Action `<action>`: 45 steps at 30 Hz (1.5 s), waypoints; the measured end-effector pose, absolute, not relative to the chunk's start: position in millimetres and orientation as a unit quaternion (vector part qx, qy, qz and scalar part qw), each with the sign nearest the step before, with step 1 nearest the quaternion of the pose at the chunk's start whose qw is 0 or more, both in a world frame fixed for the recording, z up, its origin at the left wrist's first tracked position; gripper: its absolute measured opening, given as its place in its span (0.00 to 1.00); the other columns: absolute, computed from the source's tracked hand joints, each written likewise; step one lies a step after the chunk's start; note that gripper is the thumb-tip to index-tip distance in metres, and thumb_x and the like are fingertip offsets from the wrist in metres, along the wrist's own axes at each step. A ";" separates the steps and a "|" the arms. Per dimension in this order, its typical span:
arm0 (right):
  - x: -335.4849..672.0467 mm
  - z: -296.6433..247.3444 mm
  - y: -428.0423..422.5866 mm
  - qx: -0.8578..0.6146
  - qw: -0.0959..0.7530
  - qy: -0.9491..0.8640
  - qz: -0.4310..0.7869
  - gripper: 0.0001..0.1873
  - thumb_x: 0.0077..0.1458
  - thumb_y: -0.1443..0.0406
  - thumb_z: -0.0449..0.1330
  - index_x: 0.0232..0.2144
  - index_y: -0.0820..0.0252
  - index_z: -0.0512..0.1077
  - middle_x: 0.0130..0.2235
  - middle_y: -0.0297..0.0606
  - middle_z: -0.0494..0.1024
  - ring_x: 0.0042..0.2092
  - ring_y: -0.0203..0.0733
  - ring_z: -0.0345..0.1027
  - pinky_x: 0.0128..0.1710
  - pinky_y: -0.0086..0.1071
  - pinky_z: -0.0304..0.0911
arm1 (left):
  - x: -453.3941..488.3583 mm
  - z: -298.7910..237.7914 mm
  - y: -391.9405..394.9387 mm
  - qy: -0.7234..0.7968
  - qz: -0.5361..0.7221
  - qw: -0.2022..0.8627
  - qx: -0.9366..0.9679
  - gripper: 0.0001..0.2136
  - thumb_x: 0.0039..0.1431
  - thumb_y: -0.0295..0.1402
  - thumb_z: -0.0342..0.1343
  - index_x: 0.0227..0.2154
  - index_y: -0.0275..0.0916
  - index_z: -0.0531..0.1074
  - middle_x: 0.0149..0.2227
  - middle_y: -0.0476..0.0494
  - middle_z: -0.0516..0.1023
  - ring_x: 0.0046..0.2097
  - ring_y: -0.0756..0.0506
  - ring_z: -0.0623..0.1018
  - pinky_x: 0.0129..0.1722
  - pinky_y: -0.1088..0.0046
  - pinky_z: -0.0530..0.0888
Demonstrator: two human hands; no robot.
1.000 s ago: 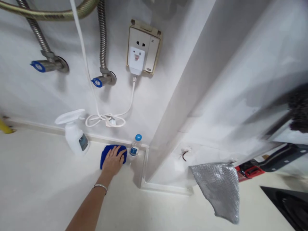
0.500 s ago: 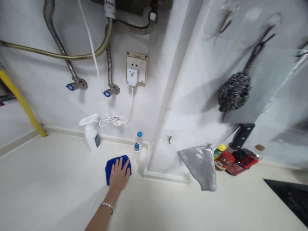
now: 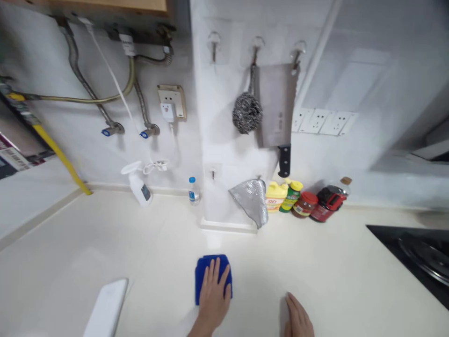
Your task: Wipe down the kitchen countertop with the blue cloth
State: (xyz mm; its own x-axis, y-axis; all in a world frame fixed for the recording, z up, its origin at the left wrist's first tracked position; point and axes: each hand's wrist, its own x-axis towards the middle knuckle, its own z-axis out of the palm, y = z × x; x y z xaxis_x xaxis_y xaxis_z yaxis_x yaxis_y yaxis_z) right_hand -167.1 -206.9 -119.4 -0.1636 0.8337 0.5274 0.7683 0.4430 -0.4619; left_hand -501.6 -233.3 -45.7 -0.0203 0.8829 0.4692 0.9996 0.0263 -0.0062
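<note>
My left hand (image 3: 213, 295) lies flat with fingers spread on a folded blue cloth (image 3: 203, 269), pressing it onto the cream countertop (image 3: 147, 252) in front of the white wall pillar. Only part of the cloth shows beyond my fingers. My right hand (image 3: 298, 319) rests flat on the counter at the bottom edge, to the right of the cloth, with its fingers stretched out and nothing in it.
Against the back wall stand a white spray bottle (image 3: 138, 187) and a small water bottle (image 3: 192, 190). A silver cloth (image 3: 251, 200), a cleaver (image 3: 277, 112) and a steel scrubber (image 3: 247, 112) hang on the pillar, beside sauce bottles (image 3: 291, 197). A black stove (image 3: 417, 252) is at right, a white object (image 3: 105, 306) lower left.
My left hand has slid the blue cloth from the back corner by the water bottle toward me and rightward. The view has pulled back, and my right hand has come into view.
</note>
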 end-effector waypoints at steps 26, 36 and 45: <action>-171.4 -95.6 -232.1 -0.529 0.322 -0.780 0.090 0.36 0.59 0.74 0.47 0.70 0.58 0.54 0.68 0.49 0.64 0.68 0.57 0.57 0.65 0.59 0.60 | -567.7 -31.3 -344.5 -0.812 -0.111 0.038 -0.571 0.26 0.68 0.42 0.45 0.66 0.46 0.64 0.73 0.37 0.57 0.73 0.32 0.57 0.69 0.46 0.62; -175.1 -84.8 -230.0 -0.500 0.397 -0.763 0.101 0.36 0.56 0.78 0.48 0.65 0.53 0.64 0.65 0.45 0.71 0.66 0.51 0.63 0.63 0.56 0.67 | -600.3 -24.4 -238.1 -0.862 -0.168 0.036 -0.476 0.32 0.68 0.47 0.36 0.66 0.29 0.61 0.71 0.18 0.55 0.73 0.22 0.53 0.68 0.34 0.56; -131.0 -67.2 -262.5 -0.529 0.435 -0.703 0.191 0.27 0.60 0.73 0.50 0.58 0.52 0.72 0.60 0.42 0.76 0.61 0.46 0.71 0.60 0.44 0.71 | -457.7 -34.2 -170.4 -0.737 -0.179 -0.013 -0.652 0.28 0.69 0.43 0.42 0.67 0.36 0.61 0.72 0.26 0.54 0.73 0.25 0.52 0.70 0.38 0.56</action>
